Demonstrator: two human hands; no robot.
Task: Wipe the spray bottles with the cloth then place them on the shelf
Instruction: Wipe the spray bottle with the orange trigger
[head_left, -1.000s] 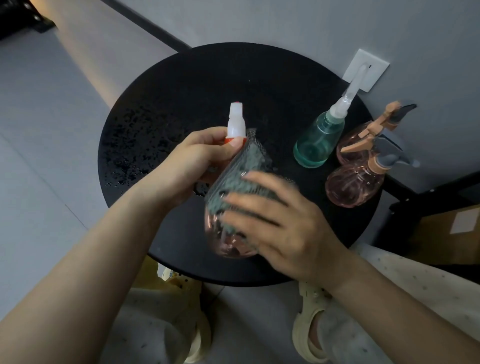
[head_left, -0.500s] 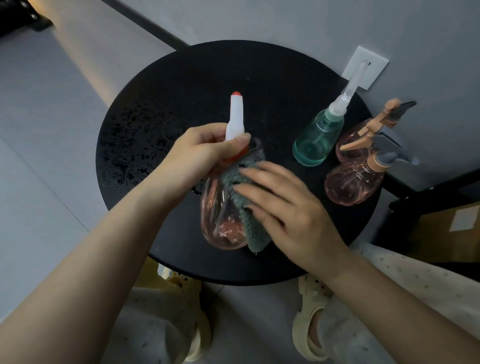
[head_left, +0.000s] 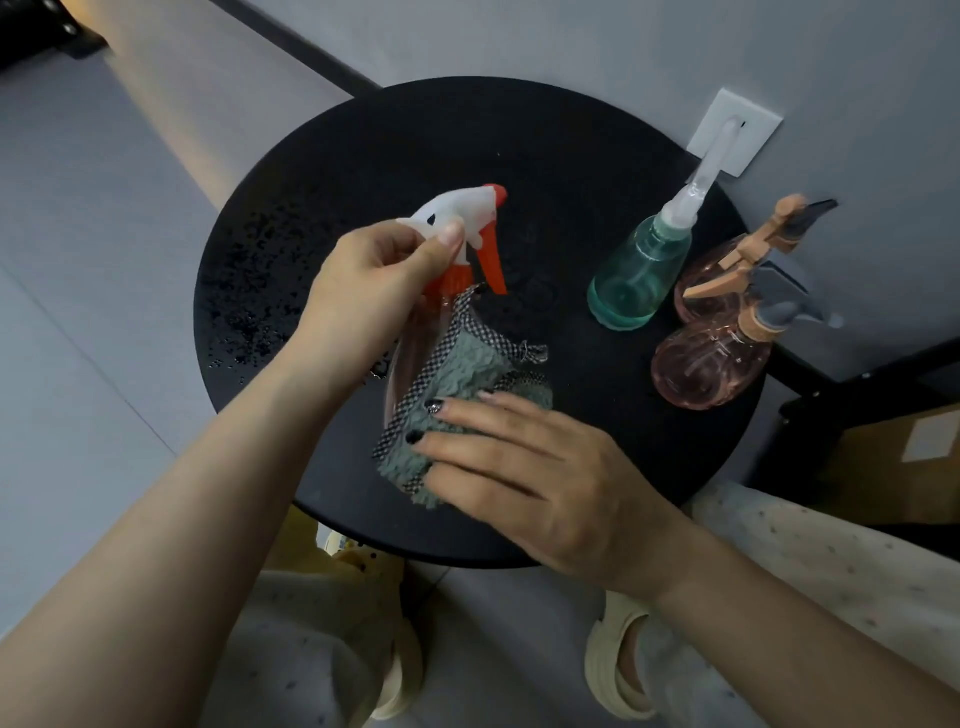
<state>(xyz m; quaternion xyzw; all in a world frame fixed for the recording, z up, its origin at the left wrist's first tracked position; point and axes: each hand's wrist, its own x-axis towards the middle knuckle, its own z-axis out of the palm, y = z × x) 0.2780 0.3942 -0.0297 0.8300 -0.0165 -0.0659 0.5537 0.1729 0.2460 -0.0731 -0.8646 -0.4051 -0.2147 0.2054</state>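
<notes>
The scene was dim and bluish-grey, with a warm strip of light falling across the floor (head_left: 156, 119) at upper left. The black round table (head_left: 363, 156) swallowed detail. Wide-angle lens distortion bent the edges, and the forearms looked slightly soft.

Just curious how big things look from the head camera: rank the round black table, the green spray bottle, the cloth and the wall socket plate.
1. Round black table
2. Cloth, though nearer the camera
3. Green spray bottle, close to the cloth
4. Wall socket plate
</notes>
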